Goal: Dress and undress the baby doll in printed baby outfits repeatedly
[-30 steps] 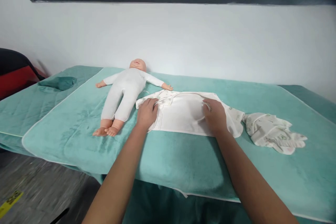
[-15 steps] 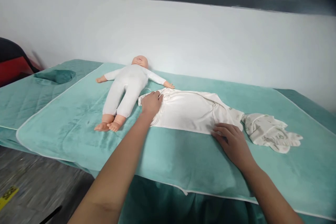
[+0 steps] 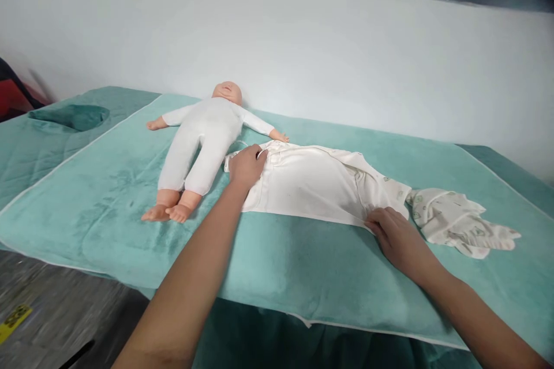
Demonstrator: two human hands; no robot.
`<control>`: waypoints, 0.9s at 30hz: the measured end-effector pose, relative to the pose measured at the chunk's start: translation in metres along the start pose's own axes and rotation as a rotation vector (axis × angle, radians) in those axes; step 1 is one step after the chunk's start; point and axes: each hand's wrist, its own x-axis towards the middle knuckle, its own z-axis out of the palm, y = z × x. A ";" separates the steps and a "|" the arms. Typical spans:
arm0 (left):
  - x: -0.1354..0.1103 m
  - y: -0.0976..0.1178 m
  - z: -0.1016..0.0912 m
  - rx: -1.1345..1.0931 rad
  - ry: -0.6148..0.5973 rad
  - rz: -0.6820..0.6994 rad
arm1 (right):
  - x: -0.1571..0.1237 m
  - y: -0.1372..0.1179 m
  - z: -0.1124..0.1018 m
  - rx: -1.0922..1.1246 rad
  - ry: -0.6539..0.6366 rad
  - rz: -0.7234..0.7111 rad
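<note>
The doll (image 3: 211, 127) lies on its back on the green-covered bed (image 3: 298, 262), its arms spread and its head toward the white wall (image 3: 303, 52). The white shirt (image 3: 311, 181) is spread out to the right of the doll, its near end just beside the doll's outstretched arm; whether the doll's fingers touch the cloth I cannot tell.

The left hand (image 3: 247, 166), close beside the doll's legs, has its fingers curled over the end of the shirt nearest the doll and looks clamped on a fold there. The right hand (image 3: 393, 236), well away from the doll, has thumb and fingertips pinched together on the lower hem at the shirt's far end. Past that hand, farthest right of the doll, lies a crumpled cloth (image 3: 459, 219) with a green print; its tip meets the shirt's sleeve (image 3: 398, 187), though I cannot tell whether they join.

The step in hand seems to be straightening the shirt and laying it flat beside the doll. The next move probably calls for a gentle pull on the hem away from the doll, with the left hand as anchor, since the upper edge and the far end look rumpled.
</note>
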 end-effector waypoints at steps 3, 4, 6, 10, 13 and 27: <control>0.000 0.001 -0.001 -0.037 0.004 -0.025 | 0.000 0.003 -0.009 -0.003 -0.064 -0.040; 0.000 0.001 -0.002 -0.050 0.007 -0.034 | 0.001 0.004 -0.013 -0.011 -0.090 -0.044; 0.000 0.002 -0.003 -0.078 0.017 -0.051 | 0.006 0.002 -0.023 -0.027 -0.169 -0.049; 0.000 0.001 -0.004 -0.114 0.026 -0.078 | 0.028 -0.029 -0.035 -0.050 -0.242 -0.151; 0.001 0.000 -0.004 -0.129 0.018 -0.079 | 0.048 -0.075 -0.023 -0.030 -0.243 -0.296; 0.004 0.001 -0.010 -0.190 0.006 -0.138 | 0.082 -0.154 0.034 -0.117 -0.085 -0.255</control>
